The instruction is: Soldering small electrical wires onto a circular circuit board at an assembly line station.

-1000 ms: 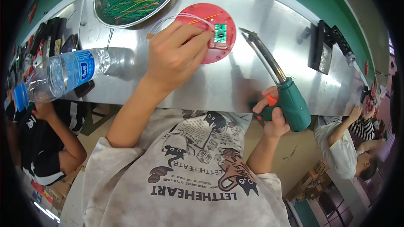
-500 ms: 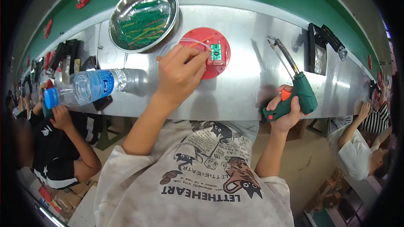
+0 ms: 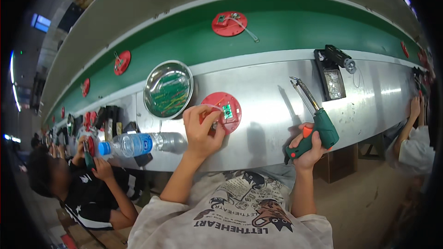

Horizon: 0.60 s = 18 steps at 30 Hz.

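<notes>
A red round disc (image 3: 234, 124) lies on the metal bench in front of me, bearing a small green circuit board (image 3: 227, 111). My left hand (image 3: 203, 131) is over the disc's left side, thumb and fingers pinched close to the board. A pale thin wire (image 3: 212, 106) passes along these fingers; what sits between the fingertips is hidden. My right hand (image 3: 310, 152) grips a green soldering gun (image 3: 326, 127) with an orange trigger. Its long metal tip points up and away, well to the right of the disc.
A steel bowl (image 3: 146, 93) of green, yellow and red wires stands behind my left hand. Left of my arm is a water bottle (image 3: 136, 145). A black stand (image 3: 330, 76) is at the back right. Another red disc (image 3: 226, 28) rests on the green shelf. Co-workers sit on both sides.
The view has tilted up, bringing more of the green shelf into sight. My left hand still pinches near the board, its fingertips slightly nearer me. My right hand keeps its grip on the soldering gun.
</notes>
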Each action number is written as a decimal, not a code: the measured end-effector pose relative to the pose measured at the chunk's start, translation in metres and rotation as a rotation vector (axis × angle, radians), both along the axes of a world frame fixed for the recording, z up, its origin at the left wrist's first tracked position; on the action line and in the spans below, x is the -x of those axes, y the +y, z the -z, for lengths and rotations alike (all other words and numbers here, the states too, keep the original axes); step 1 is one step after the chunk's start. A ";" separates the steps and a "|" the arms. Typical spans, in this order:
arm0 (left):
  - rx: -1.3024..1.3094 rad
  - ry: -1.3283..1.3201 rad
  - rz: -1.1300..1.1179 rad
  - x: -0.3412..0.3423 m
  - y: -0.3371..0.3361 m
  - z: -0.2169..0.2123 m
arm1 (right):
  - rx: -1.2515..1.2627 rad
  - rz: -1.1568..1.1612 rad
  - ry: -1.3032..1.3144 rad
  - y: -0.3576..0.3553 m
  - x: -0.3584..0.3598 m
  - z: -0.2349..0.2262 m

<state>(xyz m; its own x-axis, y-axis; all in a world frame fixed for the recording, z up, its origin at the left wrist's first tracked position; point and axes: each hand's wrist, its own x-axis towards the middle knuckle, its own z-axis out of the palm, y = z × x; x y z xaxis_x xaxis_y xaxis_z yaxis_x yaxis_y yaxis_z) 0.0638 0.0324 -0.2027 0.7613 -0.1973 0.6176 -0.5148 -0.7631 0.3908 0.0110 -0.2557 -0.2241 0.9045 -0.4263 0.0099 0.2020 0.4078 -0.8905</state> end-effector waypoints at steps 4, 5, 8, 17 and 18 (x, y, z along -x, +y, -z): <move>-0.199 0.285 0.139 -0.018 -0.008 -0.021 | -0.035 0.131 -0.020 0.006 0.002 -0.001; -0.215 0.332 0.186 -0.027 -0.014 -0.026 | -0.043 0.182 -0.019 0.005 0.000 -0.001; -0.344 0.586 0.434 -0.075 -0.038 -0.049 | -0.124 0.237 -0.074 -0.004 0.001 0.007; -0.133 0.150 -0.115 -0.279 -0.136 -0.031 | -0.146 0.321 -0.086 0.000 0.000 0.002; -0.231 0.195 -0.256 -0.292 -0.133 -0.026 | -0.142 0.348 -0.103 -0.001 0.000 0.002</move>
